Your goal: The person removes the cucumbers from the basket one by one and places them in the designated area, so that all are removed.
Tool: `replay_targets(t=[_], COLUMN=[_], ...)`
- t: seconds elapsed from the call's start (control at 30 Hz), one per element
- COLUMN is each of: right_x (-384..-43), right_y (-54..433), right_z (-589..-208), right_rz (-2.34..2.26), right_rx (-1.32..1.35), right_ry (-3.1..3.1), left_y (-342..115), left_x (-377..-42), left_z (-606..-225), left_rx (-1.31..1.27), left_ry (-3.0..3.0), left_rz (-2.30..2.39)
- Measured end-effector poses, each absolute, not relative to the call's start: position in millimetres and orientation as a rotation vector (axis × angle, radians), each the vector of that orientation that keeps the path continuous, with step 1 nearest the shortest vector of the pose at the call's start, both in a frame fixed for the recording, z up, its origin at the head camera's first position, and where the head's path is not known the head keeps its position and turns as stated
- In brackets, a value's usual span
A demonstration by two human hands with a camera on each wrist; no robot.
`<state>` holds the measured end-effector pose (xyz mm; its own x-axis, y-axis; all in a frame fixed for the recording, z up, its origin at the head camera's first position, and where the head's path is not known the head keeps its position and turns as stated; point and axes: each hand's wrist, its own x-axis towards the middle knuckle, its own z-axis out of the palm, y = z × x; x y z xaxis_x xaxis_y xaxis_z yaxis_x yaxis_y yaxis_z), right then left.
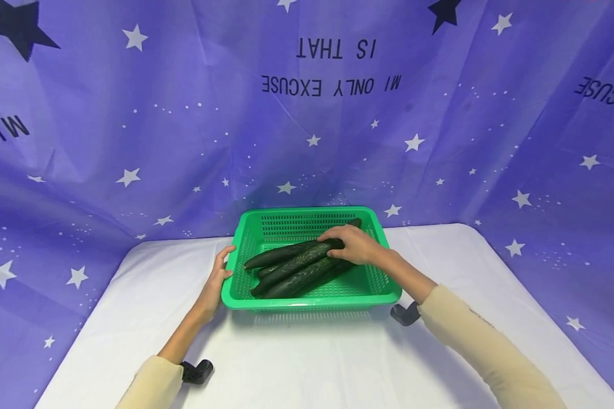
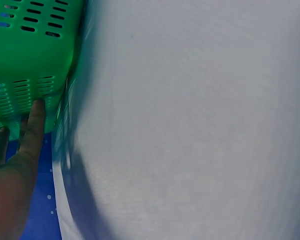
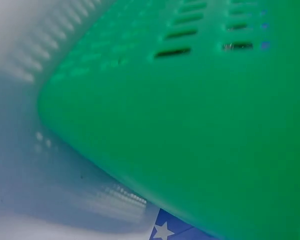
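Several dark green cucumbers [image 1: 298, 268] lie slantwise in a pile inside a green plastic basket [image 1: 307, 303] with slotted walls. My right hand [image 1: 357, 244] reaches over the basket's right side and grips a cucumber near its far right end, fingers bent over the top and thumb on the near side. My left hand [image 1: 215, 286] is at the basket's left side, thumb and forefinger at the rim. In the left wrist view, straight fingers [image 2: 36, 122] touch the slotted outer wall. The right wrist view holds only the basket's outer corner [image 3: 180, 110]; the hand is out of sight there.
The basket stands on a white-covered table [image 1: 307, 358]. Close behind it hangs a purple cloth [image 1: 256, 142] with stars and lettering, which also closes in both sides. Black wrist devices [image 1: 198, 372] sit on both forearms, below beige sleeves [image 1: 483, 341].
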<state>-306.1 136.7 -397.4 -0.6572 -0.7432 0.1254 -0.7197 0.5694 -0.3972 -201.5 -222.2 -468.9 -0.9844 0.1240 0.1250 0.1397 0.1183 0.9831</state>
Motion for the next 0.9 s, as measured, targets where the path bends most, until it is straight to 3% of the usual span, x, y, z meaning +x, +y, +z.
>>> replay_targets(t=[0.6, 0.9], right_x=[-307.6, -303.6], right_y=[125.5, 127.7], right_z=[-392.0, -393.9], right_rz=[-0.288, -0.343], right_rx=[-1.399, -1.402], right_ry=[2.678, 2.692], left_y=[-221.6, -223.2], left_x=[-202.1, -202.4], left_z=[-466.1, -468.4], left_rx=[-0.243, -0.226], left_ry=[-2.336, -2.332], left_rz=[-2.077, -2.125])
